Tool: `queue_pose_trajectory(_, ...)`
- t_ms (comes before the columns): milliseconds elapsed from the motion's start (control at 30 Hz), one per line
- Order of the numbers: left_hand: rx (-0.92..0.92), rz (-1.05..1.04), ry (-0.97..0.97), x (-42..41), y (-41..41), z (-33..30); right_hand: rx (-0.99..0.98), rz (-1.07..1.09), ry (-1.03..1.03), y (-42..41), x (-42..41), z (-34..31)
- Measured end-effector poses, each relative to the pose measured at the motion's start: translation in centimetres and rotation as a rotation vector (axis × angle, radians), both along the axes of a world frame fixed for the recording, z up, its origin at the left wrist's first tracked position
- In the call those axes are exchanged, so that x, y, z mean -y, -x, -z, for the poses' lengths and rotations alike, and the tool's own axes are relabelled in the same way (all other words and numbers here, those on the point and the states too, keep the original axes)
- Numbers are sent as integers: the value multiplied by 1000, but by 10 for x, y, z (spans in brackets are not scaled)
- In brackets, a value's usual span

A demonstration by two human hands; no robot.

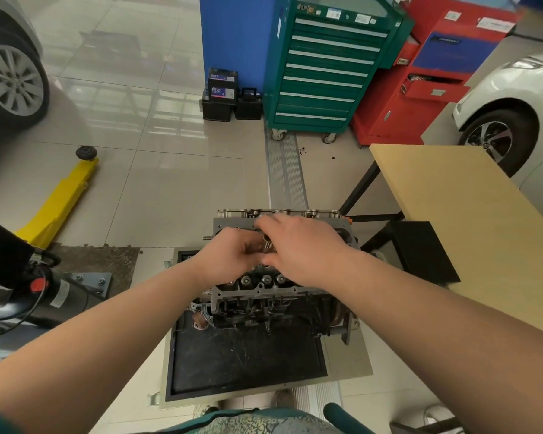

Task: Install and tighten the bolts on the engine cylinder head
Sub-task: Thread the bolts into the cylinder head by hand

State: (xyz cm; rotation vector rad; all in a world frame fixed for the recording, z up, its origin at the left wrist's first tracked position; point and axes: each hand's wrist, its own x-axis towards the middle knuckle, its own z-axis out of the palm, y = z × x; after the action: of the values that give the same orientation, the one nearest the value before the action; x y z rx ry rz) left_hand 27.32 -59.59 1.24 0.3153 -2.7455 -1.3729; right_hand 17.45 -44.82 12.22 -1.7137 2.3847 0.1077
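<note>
Both hands' fingers, left (229, 249) and right (298, 245), pinching small silvery metal bolts (266, 245) just above the grey metal cylinder head (257, 286).

car workshop, tool cabinet (323, 70), yellow jack (60, 198)

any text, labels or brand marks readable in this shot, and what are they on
No text here can be read for certain.
Car battery: a label with large white characters, too blurred to read.
Green tool cabinet: stickers along the top, too small.
Red cabinet: white labels and a blue panel with a line of print, blurred.
Wheel hub: a round emblem, unclear.
Cylinder head, left hand, right hand: no visible markings.
</note>
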Motion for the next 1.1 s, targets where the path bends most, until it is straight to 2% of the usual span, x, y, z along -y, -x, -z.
queue_pose_trajectory(133,-12,75,-164,-4,-4,-4,-78,-28,-8,0,-2,-4)
queue_pose_trajectory(267,-74,18,-152,-17,-2,-8,-162,33,5,-10,3,1)
queue_pose_trajectory(400,-94,-84,-120,-16,-5,3,-127,104,5,-14,7,2)
queue_pose_trajectory(500,-82,-73,-39,-12,-5,5,-91,125,-17,-14,9,2)
queue_pose_trajectory(667,-6,-29,-19,-3,-1,-1,-23,-45,-26,-7,5,-5)
queue_pose_trajectory(767,0,35,-9,-1,1,-3,-42,-51,-6,-7,4,-4)
queue_pose_trajectory(867,-36,36,-64,0,0,1,-42,-25,43,-7,4,-1)
queue_pose_trajectory(1000,48,63,-175,-2,-4,15,45,26,93,-4,-5,-1)
queue_pose_trajectory(1067,90,50,-61,1,-7,31,69,89,196,0,-11,-5)
queue_pose_trajectory(1100,115,49,68,3,-9,40,89,148,268,4,-17,-9)
